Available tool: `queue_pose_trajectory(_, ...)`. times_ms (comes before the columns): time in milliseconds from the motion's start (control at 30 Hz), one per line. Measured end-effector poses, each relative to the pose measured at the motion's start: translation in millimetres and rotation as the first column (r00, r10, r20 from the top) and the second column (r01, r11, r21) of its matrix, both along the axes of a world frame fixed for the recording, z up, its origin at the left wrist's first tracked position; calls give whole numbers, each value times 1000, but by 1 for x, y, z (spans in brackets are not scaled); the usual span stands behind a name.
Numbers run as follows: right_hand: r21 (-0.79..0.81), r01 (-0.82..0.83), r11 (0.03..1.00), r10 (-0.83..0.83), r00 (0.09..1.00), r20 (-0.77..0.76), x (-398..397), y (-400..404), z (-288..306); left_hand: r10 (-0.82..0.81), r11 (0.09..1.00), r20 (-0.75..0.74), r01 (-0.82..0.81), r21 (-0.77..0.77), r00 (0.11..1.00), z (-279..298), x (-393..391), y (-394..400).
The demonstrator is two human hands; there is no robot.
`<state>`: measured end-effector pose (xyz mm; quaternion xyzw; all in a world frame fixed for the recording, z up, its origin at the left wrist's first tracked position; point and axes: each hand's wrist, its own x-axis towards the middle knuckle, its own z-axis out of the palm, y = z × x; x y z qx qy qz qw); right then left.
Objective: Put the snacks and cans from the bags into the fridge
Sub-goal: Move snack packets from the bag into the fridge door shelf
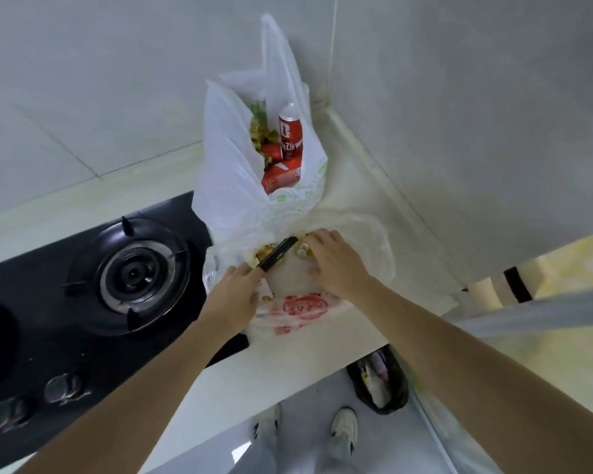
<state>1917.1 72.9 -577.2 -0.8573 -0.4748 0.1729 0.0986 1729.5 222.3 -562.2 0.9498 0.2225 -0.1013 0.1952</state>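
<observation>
Pale counter (pixel 288 364), hob (pixel 124 275) left. Tall far bag (pixel 233 172) holds red cans (pixel 290 135); near bag (pixel 302 302) lies open. Left hand (pixel 237 289) pinches black-gold snack packet (pixel 276 256); right hand (pixel 336 261), fingers relaxed, presses inside. Better: pin plastic, lift packet clear.

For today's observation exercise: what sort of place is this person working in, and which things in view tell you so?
Most likely a home kitchen. A black gas hob with a burner and knobs is set into a pale countertop against tiled walls, and grocery bags, one holding a red can, stand on it.
</observation>
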Motion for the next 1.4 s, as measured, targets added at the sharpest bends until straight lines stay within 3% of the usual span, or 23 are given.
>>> queue_pose_trajectory(367,-68,-67,995,74,992,104,6,-1,-22,-55,989,-211,82,122,976,-21,3,12)
queue_pose_trajectory(500,97,-47,994,35,992,121,10,-10,-17,-15,988,-229,50,147,973,-19,6,12)
queue_pose_trajectory(600,219,-17,976,14,1000,18,12,-11,-13,55,996,-238,-37,80,970,-18,9,14)
queue_pose_trajectory(800,293,124,948,-66,978,-199,2,-12,21,167,983,-41,-170,-72,985,13,22,14)
queue_pose_trajectory(967,414,264,871,-161,950,-267,-11,-24,73,157,973,164,-124,-197,974,74,40,6)
queue_pose_trajectory(1167,488,497,717,-364,865,-346,-22,-86,176,-38,932,440,190,-308,897,168,85,-7)
queue_pose_trajectory(1400,638,664,390,-572,717,-397,-73,-218,315,-347,780,622,585,-224,701,304,139,-110)
